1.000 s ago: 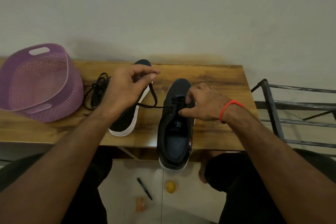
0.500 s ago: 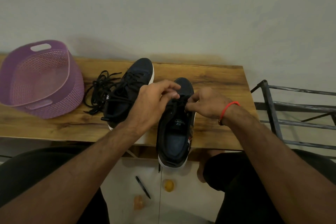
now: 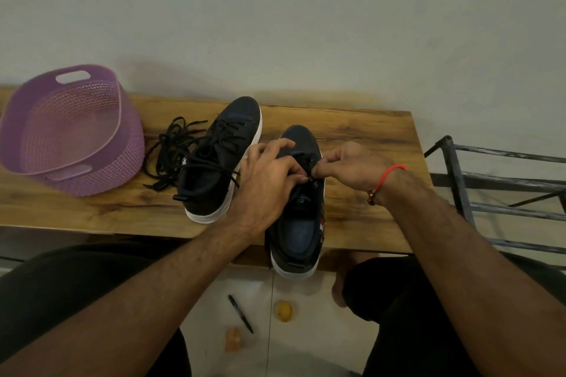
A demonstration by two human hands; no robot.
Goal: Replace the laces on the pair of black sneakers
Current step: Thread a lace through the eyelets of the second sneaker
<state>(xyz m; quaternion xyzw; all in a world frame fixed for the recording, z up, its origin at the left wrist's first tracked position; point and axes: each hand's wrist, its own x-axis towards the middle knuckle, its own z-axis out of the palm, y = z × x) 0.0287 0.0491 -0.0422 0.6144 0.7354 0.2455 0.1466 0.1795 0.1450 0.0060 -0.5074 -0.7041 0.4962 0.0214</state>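
Left hand and right hand both pinching lace — near sneaker, wooden bench

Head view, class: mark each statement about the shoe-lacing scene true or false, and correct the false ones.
1. Both hands work at the right sneaker. True: left hand and right hand pinch its lace.
2. The purple basket stands on the floor. False: it is on the wooden table.
3. A loose pile of black laces lies between basket and left sneaker. True.
4. The pen lies on the table. False: it is on the floor.
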